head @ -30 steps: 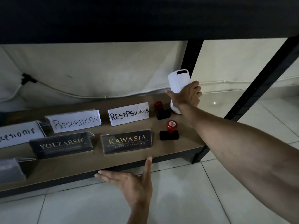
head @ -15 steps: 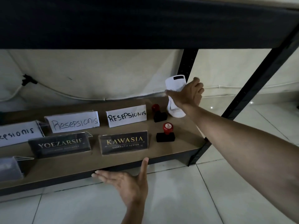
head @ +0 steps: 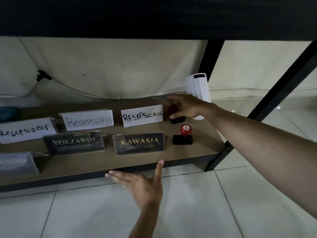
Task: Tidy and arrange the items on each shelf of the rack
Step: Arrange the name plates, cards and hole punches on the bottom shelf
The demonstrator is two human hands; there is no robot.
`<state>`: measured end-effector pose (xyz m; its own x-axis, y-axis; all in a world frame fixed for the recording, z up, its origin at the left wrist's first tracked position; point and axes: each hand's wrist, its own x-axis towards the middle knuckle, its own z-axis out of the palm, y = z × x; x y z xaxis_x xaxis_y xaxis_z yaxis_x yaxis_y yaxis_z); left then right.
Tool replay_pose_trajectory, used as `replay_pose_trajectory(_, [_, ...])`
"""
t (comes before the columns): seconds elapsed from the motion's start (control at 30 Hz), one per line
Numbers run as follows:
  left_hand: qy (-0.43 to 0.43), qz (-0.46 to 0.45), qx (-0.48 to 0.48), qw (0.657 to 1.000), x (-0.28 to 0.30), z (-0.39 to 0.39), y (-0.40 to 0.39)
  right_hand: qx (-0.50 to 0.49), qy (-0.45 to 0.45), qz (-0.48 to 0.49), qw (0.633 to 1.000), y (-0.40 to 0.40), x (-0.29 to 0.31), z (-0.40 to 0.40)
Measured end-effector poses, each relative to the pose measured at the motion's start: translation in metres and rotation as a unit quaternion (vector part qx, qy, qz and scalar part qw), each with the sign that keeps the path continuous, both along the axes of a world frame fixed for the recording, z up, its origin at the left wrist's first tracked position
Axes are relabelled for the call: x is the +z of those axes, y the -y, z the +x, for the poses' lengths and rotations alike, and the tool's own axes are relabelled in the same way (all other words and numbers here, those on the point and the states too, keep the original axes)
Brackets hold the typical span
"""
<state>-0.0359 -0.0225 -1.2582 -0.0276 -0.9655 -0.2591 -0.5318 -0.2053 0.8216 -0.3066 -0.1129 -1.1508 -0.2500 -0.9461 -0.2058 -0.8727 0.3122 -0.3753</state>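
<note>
My right hand [head: 186, 107] hovers with fingers apart over the back rubber stamp [head: 176, 117], red knob on a black base; whether it touches the stamp is unclear. Behind it a white upright device [head: 198, 87] stands at the shelf's back right corner, free of my hand. A second stamp [head: 183, 137] sits nearer the front. My left hand [head: 142, 184] is open, palm up, below the front edge of the wooden shelf [head: 202, 152]. White "Resepsionis" signs [head: 142, 116] and dark nameplates "KAWASIA" [head: 139, 143] and "YOEZARSIF" [head: 73, 143] stand in rows.
The dark shelf above [head: 154, 16] hangs low over the space. Black rack posts [head: 283, 93] rise at the right. A cable [head: 77, 88] runs along the back wall. A clear sign holder [head: 17, 163] sits front left. Tiled floor lies below.
My right hand let go of the white device and moved left and down onto the back stamp. The left hand has barely moved.
</note>
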Motion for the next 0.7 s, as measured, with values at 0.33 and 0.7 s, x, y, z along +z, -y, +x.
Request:
replay_pose_trajectory(0.33, [-0.042,-0.007,0.017,0.999,-0.001,0.0,-0.001,0.0,-0.017,0.071,0.997,0.018,-0.006,-0.007])
replay_pose_trajectory(0.7, [-0.022,0.003,0.008,1.0,0.005,0.001,-0.001,-0.013,0.034,-0.094,0.995,-0.004,0.003,-0.014])
